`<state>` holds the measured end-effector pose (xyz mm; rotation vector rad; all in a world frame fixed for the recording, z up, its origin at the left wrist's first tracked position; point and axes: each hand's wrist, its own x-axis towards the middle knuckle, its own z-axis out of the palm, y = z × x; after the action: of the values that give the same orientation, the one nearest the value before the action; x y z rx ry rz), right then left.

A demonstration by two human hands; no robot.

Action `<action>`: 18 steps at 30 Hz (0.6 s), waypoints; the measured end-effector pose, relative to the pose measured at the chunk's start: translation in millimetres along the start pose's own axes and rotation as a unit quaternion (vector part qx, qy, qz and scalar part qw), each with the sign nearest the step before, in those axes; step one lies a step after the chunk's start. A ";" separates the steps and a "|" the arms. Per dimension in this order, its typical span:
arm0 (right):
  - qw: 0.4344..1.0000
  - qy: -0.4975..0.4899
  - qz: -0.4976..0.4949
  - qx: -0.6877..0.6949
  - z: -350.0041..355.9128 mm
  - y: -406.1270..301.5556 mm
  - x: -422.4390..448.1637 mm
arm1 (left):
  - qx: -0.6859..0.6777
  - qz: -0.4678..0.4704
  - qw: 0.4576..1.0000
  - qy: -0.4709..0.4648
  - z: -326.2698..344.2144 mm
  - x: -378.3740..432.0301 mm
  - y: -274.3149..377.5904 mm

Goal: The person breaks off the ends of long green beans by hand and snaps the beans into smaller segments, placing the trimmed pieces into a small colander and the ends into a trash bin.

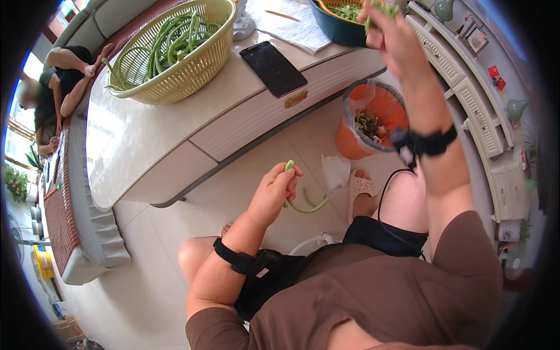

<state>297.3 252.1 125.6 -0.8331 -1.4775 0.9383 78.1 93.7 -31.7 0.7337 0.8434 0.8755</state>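
My left hand [274, 188] is closed around a long green bean [308, 211]. One end of the bean pokes up above the thumb, and the rest curls out below the fingers over the floor. At the top right my right hand [396, 41], slightly blurred, is raised by a dark teal basin [339, 33]. Short green bean pieces [383, 8] are between its fingers. A yellow colander [326, 8] sits inside the basin with cut bean pieces [345, 12] in it. Whole long beans [179, 41] lie heaped in a pale green plastic basket [183, 83] on the table.
On the white table [144, 144] lie a black phone [273, 68], papers [293, 33] and a pencil [282, 15]. An orange trash bin [350, 142] with a plastic liner and scraps stands under my right forearm. White tissue [336, 172] lies beside it. Another person [57, 87] sits at the far left.
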 end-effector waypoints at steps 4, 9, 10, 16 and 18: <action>0.928 0.145 -0.087 -0.332 -45.5 17.3 90.7 | -0.052 0.023 0.998 -0.028 6.7 2.8 1.9; 0.945 0.159 0.212 -0.193 -71.5 46.3 114.1 | -0.051 0.034 0.997 -0.040 3.6 2.4 1.9; 0.980 0.124 0.140 -0.067 -77.8 50.5 117.2 | -0.050 0.029 0.997 -0.044 4.0 1.6 2.0; 0.993 -0.086 0.081 -0.028 3.7 31.8 6.0 | -0.156 0.073 0.984 -0.036 -3.4 -2.6 7.6; 0.955 -0.209 0.203 -0.052 37.5 26.5 -62.4 | -0.141 0.074 0.987 -0.023 2.9 -3.6 10.8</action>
<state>266.6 203.8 73.4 -1.0887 -1.7637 1.4199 75.5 94.8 -20.3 0.5698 0.6136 1.0816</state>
